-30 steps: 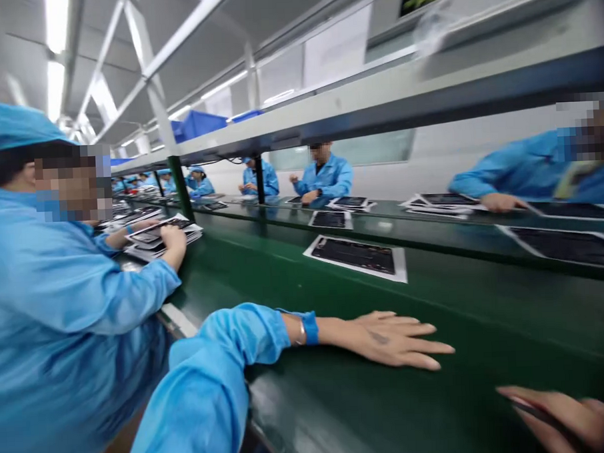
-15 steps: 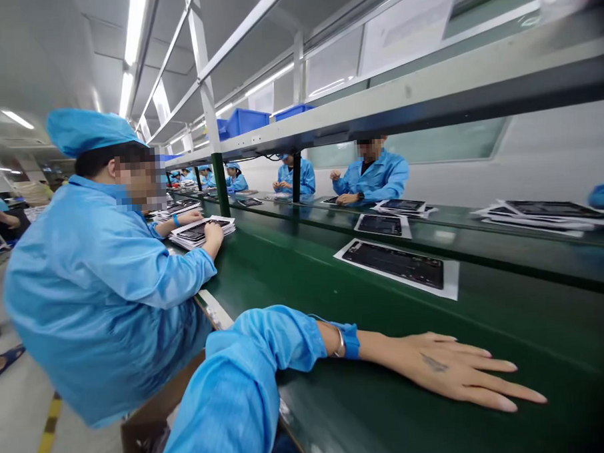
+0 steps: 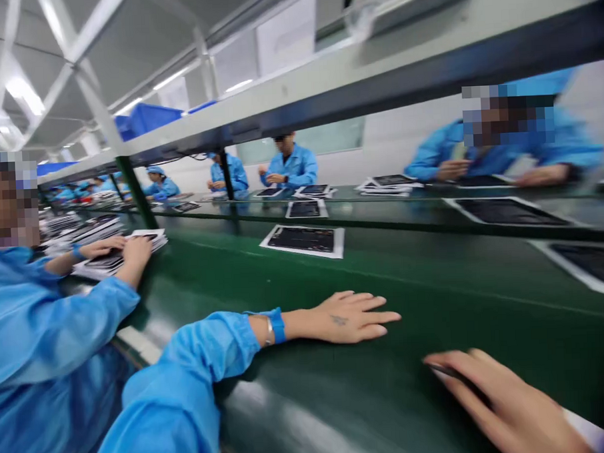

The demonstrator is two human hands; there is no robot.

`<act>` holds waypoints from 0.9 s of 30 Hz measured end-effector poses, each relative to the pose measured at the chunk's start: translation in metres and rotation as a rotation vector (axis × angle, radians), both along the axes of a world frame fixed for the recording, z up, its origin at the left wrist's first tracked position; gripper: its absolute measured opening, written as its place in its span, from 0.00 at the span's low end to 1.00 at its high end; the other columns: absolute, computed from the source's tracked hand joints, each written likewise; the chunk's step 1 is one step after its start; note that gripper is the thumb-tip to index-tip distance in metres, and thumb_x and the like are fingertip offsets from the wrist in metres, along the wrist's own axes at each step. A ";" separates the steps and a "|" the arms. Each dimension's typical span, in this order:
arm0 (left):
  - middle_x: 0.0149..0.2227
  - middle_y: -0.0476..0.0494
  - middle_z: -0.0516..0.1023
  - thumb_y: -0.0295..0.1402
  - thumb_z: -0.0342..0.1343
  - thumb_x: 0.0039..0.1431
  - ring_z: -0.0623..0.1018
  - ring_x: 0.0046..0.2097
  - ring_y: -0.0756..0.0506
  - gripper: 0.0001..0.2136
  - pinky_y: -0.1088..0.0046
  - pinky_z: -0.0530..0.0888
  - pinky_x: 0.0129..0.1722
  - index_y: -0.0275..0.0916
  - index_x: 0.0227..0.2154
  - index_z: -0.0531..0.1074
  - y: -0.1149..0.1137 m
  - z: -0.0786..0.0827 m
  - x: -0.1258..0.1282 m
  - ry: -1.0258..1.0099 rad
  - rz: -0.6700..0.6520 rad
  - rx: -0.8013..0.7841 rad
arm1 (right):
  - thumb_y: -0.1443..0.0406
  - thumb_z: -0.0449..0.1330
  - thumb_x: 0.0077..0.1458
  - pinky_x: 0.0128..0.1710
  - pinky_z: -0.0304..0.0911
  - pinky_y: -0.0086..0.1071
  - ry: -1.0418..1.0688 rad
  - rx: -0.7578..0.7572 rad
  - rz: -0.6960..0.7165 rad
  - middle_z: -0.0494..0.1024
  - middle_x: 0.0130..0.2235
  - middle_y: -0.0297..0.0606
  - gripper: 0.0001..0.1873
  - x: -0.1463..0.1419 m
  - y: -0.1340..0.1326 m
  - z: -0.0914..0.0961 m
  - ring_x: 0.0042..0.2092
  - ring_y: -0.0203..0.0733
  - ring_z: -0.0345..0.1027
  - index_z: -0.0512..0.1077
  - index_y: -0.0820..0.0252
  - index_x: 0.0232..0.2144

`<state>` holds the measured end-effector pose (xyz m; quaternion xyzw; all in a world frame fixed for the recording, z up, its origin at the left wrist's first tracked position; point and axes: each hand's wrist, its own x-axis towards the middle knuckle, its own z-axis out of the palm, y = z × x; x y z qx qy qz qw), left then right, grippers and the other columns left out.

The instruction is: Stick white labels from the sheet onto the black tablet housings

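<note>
My left hand (image 3: 349, 318) lies flat on the green bench (image 3: 264, 281), fingers spread and palm down, with nothing in it. A blue wrist strap (image 3: 277, 325) circles that wrist. At the lower right, my right hand (image 3: 510, 398) is curled round a slim dark tool (image 3: 461, 380); its exact kind is not clear, and motion blurs it a little. Beyond my left hand a flat dark panel (image 3: 302, 240) rests on a white sheet. Another dark panel (image 3: 591, 264) on white lies farther right, cut off by the picture's edge.
On the left, a co-worker (image 3: 50, 317) in blue has both hands on a stack of sheets (image 3: 155, 239). Across the bench sits another person (image 3: 538, 139). A metal shelf (image 3: 287, 107) with blue bins (image 3: 154, 118) runs overhead, held by a green post (image 3: 138, 193).
The view has swung to the right. My right hand with the slim dark tool has come into the picture, along with the person across the bench. My left hand still lies flat with fingers spread.
</note>
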<state>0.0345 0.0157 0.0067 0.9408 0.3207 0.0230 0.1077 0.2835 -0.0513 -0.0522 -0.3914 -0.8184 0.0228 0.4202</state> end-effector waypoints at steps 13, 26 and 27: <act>0.72 0.46 0.47 0.43 0.35 0.74 0.49 0.72 0.42 0.23 0.55 0.49 0.69 0.50 0.68 0.53 0.012 -0.003 -0.003 0.043 0.017 0.066 | 0.75 0.52 0.62 0.39 0.60 0.36 -0.131 -0.321 -0.077 0.77 0.34 0.37 0.11 -0.026 -0.024 0.040 0.38 0.43 0.66 0.71 0.58 0.34; 0.70 0.47 0.53 0.44 0.36 0.72 0.53 0.70 0.40 0.24 0.52 0.52 0.68 0.49 0.67 0.57 0.023 -0.016 -0.003 -0.050 0.009 0.097 | 0.74 0.57 0.61 0.41 0.61 0.34 -0.206 -0.332 -0.114 0.78 0.35 0.37 0.07 -0.029 -0.025 0.044 0.39 0.42 0.67 0.70 0.58 0.33; 0.70 0.47 0.53 0.44 0.36 0.72 0.54 0.70 0.40 0.24 0.52 0.53 0.67 0.49 0.66 0.58 0.025 -0.019 -0.003 -0.069 0.011 0.105 | 0.73 0.58 0.61 0.41 0.61 0.34 -0.209 -0.323 -0.109 0.78 0.35 0.37 0.07 -0.031 -0.027 0.045 0.39 0.42 0.67 0.70 0.57 0.34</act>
